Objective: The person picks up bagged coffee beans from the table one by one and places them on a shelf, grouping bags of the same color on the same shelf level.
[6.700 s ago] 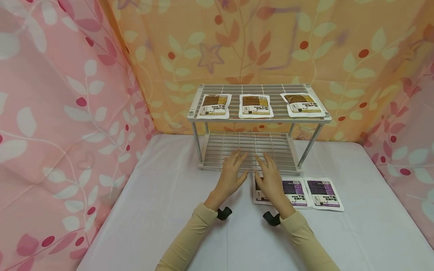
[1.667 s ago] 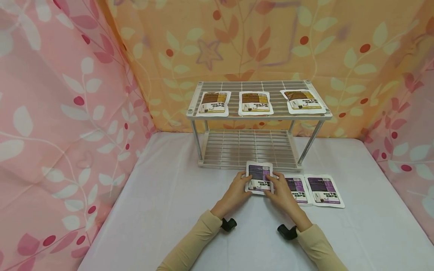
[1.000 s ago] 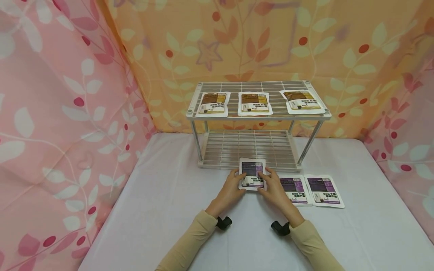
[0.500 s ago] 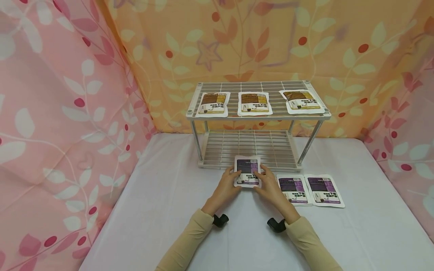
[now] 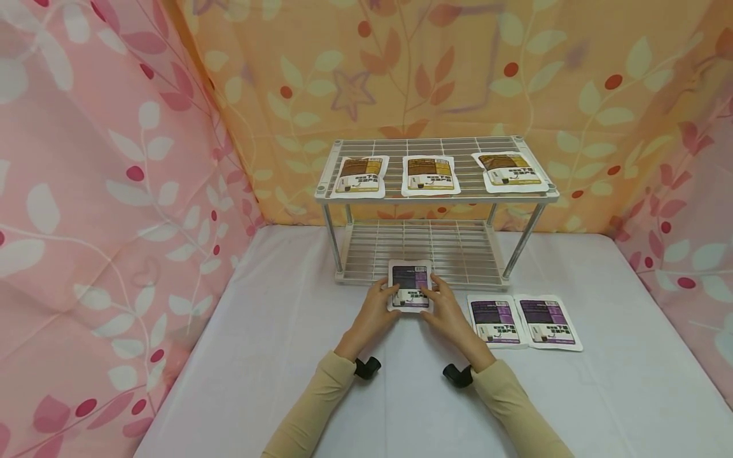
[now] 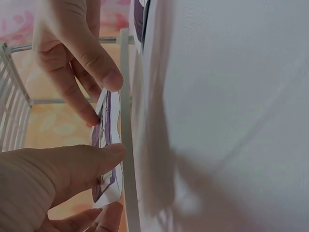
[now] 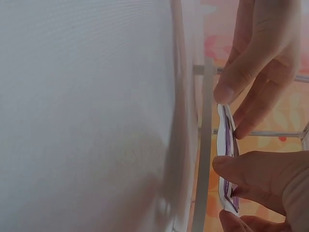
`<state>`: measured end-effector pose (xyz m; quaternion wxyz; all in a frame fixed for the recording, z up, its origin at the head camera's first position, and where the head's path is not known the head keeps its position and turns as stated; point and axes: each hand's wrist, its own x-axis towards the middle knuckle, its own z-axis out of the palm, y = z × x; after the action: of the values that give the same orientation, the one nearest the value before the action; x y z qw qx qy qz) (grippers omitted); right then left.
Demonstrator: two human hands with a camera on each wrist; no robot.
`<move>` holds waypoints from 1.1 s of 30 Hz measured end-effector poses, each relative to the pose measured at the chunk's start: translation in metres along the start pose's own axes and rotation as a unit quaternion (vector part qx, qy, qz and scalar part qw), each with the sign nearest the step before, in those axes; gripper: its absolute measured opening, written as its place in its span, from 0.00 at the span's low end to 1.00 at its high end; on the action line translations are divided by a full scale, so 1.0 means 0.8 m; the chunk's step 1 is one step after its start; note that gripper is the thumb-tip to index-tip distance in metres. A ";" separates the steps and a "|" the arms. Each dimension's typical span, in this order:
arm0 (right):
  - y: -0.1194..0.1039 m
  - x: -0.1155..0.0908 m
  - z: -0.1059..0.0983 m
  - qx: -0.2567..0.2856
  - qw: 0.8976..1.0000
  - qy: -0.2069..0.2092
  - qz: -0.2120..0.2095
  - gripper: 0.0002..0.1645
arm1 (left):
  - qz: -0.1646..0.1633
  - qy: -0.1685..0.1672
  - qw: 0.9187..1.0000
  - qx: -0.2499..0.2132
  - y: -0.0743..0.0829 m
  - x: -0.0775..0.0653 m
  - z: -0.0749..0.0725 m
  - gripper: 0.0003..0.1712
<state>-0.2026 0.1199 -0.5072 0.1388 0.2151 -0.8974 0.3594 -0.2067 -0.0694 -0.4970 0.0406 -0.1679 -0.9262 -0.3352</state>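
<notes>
The person's left hand (image 7: 265, 55) and right hand (image 7: 273, 179) pinch a white-edged, purple-printed packet (image 7: 226, 140) near a pale rack rail (image 7: 204, 150) and white tabletop (image 7: 91, 116).

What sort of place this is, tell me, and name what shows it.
Likely a small staged booth rather than a working shop: patterned cloth hangs at the back and both sides, around a white-covered table that bears a two-tier wire rack with flat packets in a row on top.

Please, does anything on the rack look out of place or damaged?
Slightly: the rightmost brown packet on the upper shelf has an uneven left edge, its upper corner jutting outward, unlike the straighter middle packet.
</notes>
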 end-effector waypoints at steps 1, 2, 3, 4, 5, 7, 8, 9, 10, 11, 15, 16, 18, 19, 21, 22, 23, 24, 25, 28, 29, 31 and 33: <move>0.000 0.001 0.001 0.002 1.000 0.001 -0.001 0.34 | 0.000 0.002 1.000 -0.001 -0.001 0.000 -0.001 0.33; 0.000 0.002 0.003 0.002 1.000 0.003 -0.003 0.34 | -0.002 0.003 1.000 0.000 -0.002 0.001 -0.002 0.33; 0.000 0.003 0.004 0.003 1.000 0.006 -0.005 0.33 | -0.003 0.004 1.000 0.002 -0.003 0.001 -0.002 0.33; -0.001 0.004 0.005 0.002 1.000 0.008 -0.007 0.33 | -0.005 0.005 1.000 0.003 -0.004 0.002 -0.003 0.33; 0.000 0.004 0.007 -0.001 1.000 0.010 -0.010 0.33 | -0.008 0.006 1.000 0.004 -0.005 0.002 -0.004 0.33; 0.000 0.006 0.010 -0.001 1.000 0.010 -0.010 0.33 | -0.008 0.008 1.000 0.007 -0.007 0.003 -0.005 0.33; 0.000 0.007 0.011 -0.002 1.000 0.010 -0.011 0.33 | -0.010 0.010 1.000 0.006 -0.008 0.004 -0.006 0.33; -0.001 0.008 0.012 -0.004 1.000 0.010 -0.011 0.33 | -0.011 0.012 1.000 0.004 -0.010 0.004 -0.007 0.32; -0.001 0.010 0.013 -0.004 1.000 0.009 -0.011 0.33 | -0.012 0.014 1.000 0.002 -0.011 0.004 -0.007 0.32; -0.001 0.011 0.014 -0.005 1.000 0.010 -0.011 0.32 | -0.013 0.016 1.000 0.000 -0.012 0.005 -0.008 0.32; -0.004 0.013 0.019 -0.004 1.000 0.012 -0.006 0.32 | -0.015 0.028 0.999 -0.008 -0.017 0.006 -0.010 0.32; -0.004 0.014 0.021 -0.003 1.000 0.012 -0.005 0.32 | -0.016 0.030 0.999 -0.010 -0.018 0.006 -0.011 0.32; -0.005 0.015 0.024 -0.007 1.000 0.012 -0.002 0.31 | -0.017 0.035 0.999 -0.012 -0.019 0.005 -0.013 0.31; -0.006 0.016 0.025 -0.007 1.000 0.012 -0.002 0.31 | -0.017 0.038 0.999 -0.013 -0.020 0.005 -0.014 0.31; -0.006 0.018 0.027 -0.007 1.000 0.011 -0.001 0.30 | -0.020 0.041 0.999 -0.014 -0.020 0.005 -0.016 0.31; -0.007 0.019 0.028 -0.007 1.000 0.011 -0.003 0.30 | -0.019 0.044 0.999 -0.015 -0.021 0.005 -0.016 0.31; -0.007 0.019 0.029 -0.007 1.000 0.011 -0.003 0.29 | -0.017 0.047 0.999 -0.014 -0.022 0.005 -0.017 0.31; -0.008 0.019 0.030 -0.005 1.000 0.011 -0.004 0.29 | -0.014 0.051 0.999 -0.014 -0.023 0.005 -0.017 0.31; -0.008 0.020 0.031 -0.005 1.000 0.010 -0.004 0.29 | -0.012 0.054 0.998 -0.013 -0.024 0.005 -0.018 0.30; -0.008 0.021 0.033 -0.003 1.000 0.011 -0.007 0.28 | -0.002 0.064 0.998 -0.011 -0.027 0.006 -0.020 0.29; -0.008 0.022 0.034 -0.002 1.000 0.011 -0.006 0.27 | 0.000 0.067 0.998 -0.010 -0.027 0.005 -0.021 0.29; -0.009 0.024 0.036 -0.003 1.000 0.009 -0.009 0.27 | 0.004 0.075 0.997 -0.009 -0.029 0.005 -0.023 0.28; -0.009 0.025 0.038 -0.004 1.000 0.007 -0.012 0.27 | 0.005 0.080 0.997 -0.008 -0.030 0.005 -0.024 0.27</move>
<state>-0.2195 0.0877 -0.5161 0.1503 0.2231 -0.8952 0.3554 -0.2197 -0.0979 -0.4959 0.1143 -0.1452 -0.9164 -0.3550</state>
